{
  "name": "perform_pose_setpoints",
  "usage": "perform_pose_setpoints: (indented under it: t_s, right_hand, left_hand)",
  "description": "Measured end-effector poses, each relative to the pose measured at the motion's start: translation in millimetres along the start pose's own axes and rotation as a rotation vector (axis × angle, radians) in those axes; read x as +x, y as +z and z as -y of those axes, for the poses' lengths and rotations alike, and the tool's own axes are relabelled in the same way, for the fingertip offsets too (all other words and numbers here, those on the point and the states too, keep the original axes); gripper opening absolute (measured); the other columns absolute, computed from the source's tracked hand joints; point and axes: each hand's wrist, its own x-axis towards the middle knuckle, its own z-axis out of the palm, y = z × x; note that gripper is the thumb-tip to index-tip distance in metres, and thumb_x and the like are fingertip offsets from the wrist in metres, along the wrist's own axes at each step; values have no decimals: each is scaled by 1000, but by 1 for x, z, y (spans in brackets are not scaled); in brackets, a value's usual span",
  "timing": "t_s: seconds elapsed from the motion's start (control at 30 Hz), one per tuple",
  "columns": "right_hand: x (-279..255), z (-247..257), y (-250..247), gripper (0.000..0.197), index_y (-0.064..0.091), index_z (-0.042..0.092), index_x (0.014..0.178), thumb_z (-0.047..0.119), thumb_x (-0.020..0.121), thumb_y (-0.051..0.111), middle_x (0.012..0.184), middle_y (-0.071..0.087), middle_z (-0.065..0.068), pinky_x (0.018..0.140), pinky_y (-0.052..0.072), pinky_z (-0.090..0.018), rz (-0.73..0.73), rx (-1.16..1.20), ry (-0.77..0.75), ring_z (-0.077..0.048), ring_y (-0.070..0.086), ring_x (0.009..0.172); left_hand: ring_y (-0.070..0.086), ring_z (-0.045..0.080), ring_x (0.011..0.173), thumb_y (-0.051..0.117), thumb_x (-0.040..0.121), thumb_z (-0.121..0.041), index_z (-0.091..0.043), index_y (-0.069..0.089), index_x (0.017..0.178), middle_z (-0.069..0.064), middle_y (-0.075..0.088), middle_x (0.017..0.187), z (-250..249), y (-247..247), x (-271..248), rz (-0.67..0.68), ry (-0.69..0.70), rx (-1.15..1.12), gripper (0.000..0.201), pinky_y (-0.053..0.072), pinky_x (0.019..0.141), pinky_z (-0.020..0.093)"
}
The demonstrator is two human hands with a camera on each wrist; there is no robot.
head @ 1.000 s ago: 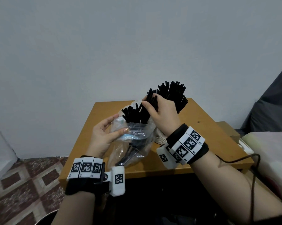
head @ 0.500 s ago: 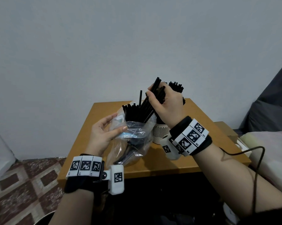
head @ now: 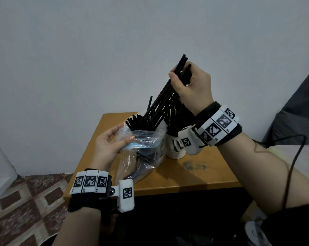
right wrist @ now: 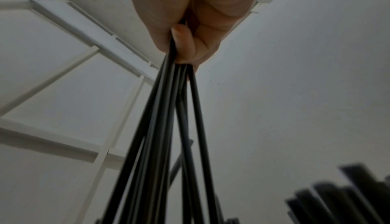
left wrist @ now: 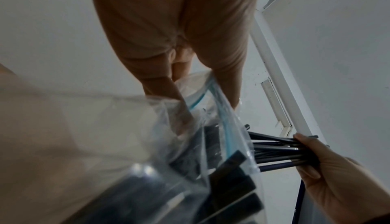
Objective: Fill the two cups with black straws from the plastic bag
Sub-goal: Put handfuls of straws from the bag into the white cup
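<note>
The plastic bag (head: 143,139), above the counter's (head: 194,176) near left part, is pinched by the left hand (head: 109,148). A bundle of straws (head: 165,96) is gripped by the closed right hand (head: 192,89); loose ones could be dragged out and dropped beside the cup (head: 175,148).

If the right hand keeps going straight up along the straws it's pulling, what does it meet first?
Nothing, as far as the head view shows. The right hand grips a bunch of straws above the bag, and only bare wall lies behind; how far off it is, I cannot tell.
</note>
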Motion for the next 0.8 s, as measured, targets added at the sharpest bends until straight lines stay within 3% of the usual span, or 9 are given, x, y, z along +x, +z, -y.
perform_pose_setpoints:
  t_s: [0.13,0.23,0.37,0.6,0.73,0.8]
  right_hand:
    - [8,5,-4,14,58,28,81,15,86,64,70,58,19,60,45,-12,-17,36,10,5,57,61]
    - [12,9,-6,20,56,34,79,17,87,63,62,56,18,52,42,-13,-9,54,33,1,56,52]
    - [17,9,-7,11,59,25,80,18,87,63,58,54,16,47,40,-15,-21,84,62,-2,54,46]
    - [18,15,-1,16,57,32,79,19,86,62,56,55,21,52,39,-14,-1,93,28,0,54,47]
    - [15,17,3,5,59,19,85,15,88,62,65,55,20,53,39,-8,61,77,-15,4,56,50]
    - [15,17,4,5,59,19,86,16,87,62,67,56,19,55,40,-9,37,79,-31,4,56,52]
  left_hand:
    - [69,26,99,80,55,-12,-19,63,110,11,66,116,-4,-1,-2,11,11,-46,57,60,77,34]
    - [69,28,99,78,56,-9,-20,64,106,14,67,115,-4,-3,-1,3,3,-79,53,60,77,35]
    - [68,31,102,77,57,-7,-19,64,108,16,67,115,-3,-8,-1,5,-6,-115,54,60,74,32]
    - [67,31,102,77,57,-9,-15,63,115,16,66,116,-5,-12,-2,-2,-11,-121,60,60,69,29]
    - [68,31,101,77,58,-9,-15,64,116,16,67,115,-5,-15,-2,-1,-5,-117,59,60,71,30]
    - [68,30,100,77,58,-9,-14,64,117,14,68,114,-5,-16,-2,2,-6,-114,61,60,72,30]
